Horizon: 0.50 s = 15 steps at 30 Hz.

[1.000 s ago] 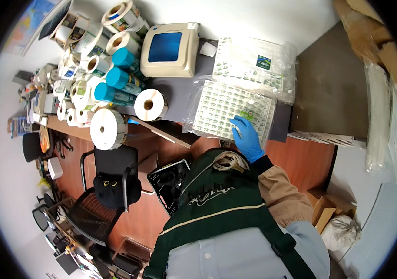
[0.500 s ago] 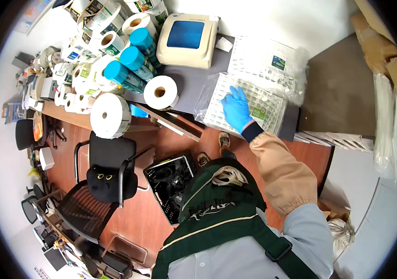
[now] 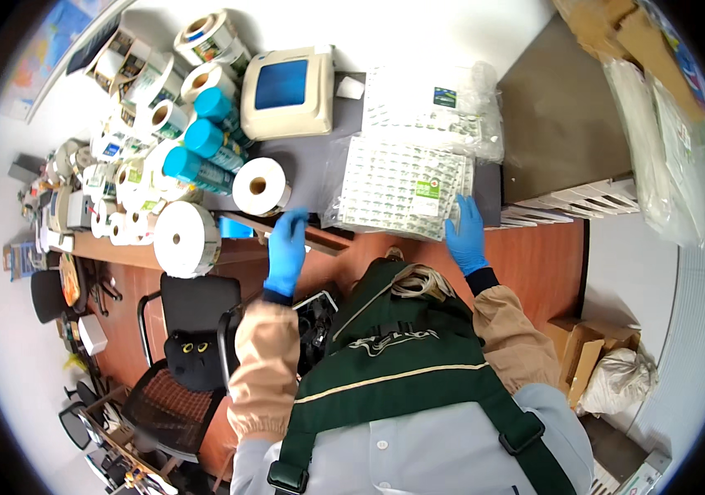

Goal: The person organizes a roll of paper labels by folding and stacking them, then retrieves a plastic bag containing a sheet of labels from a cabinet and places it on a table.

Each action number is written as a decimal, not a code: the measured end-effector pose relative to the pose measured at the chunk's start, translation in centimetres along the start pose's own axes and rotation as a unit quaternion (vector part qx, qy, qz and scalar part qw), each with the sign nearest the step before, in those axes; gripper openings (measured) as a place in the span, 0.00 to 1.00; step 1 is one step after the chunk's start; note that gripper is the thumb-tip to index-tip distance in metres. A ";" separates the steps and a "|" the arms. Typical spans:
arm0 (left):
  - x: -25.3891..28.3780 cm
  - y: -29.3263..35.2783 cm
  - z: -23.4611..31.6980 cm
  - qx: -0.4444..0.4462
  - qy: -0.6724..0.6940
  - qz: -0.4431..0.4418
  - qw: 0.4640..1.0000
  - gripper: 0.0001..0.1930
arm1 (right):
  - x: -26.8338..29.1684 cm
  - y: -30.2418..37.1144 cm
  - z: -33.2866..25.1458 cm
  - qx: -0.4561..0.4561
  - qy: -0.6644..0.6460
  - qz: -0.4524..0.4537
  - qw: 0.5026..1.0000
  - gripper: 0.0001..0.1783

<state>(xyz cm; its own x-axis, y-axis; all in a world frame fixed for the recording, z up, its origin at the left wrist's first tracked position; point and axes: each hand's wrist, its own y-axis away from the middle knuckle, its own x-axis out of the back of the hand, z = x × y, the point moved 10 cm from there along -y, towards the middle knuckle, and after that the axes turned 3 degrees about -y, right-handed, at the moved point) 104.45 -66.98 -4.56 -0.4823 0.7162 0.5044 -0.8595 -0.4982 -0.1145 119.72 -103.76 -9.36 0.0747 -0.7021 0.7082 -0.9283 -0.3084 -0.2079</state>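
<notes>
My right hand point(image 3: 466, 238), in a blue glove, is at the near right corner of a stack of printed label sheets point(image 3: 394, 181) in a clear plastic bag. Its fingers stretch forward along the stack's edge; whether they press on it I cannot tell. My left hand point(image 3: 287, 256), gloved in the same blue, hangs empty before the desk's front edge, fingers extended and a little blurred. Just beyond it stands a white label roll point(image 3: 260, 186). A second bagged stack of sheets point(image 3: 418, 99) lies behind the first.
A beige machine with a blue panel point(image 3: 286, 87) stands at the back, beside several blue-capped cans point(image 3: 196, 167) and many label rolls point(image 3: 186, 239). On the right is a brown-topped cabinet point(image 3: 555, 124). Below left are a black chair point(image 3: 196, 305) and a black crate point(image 3: 317, 318).
My right hand has slid from the top of the sheet stack to its near right corner. My left hand has come into view at the desk's front. The view has shifted slightly.
</notes>
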 end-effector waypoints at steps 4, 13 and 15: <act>-7.0 -6.7 -3.9 -0.013 -0.102 -0.044 0.994 0.11 | 2.6 0.1 5.3 -0.079 -0.022 0.038 0.996 0.28; -13.5 -7.5 -7.4 0.154 -0.167 -0.145 0.963 0.22 | -2.5 3.5 12.6 -0.412 -0.350 -0.131 0.831 0.29; -13.8 -7.5 -8.2 0.163 -0.185 -0.149 0.957 0.21 | -3.2 2.9 11.9 -0.384 -0.330 -0.123 0.854 0.29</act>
<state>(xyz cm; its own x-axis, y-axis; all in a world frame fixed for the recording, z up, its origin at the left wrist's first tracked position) 116.21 -69.13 -17.64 -0.0789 0.6575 0.7493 -0.8214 -0.4688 0.3249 121.16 -110.05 -20.22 0.2562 -0.9633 0.0801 -0.8007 -0.1650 0.5759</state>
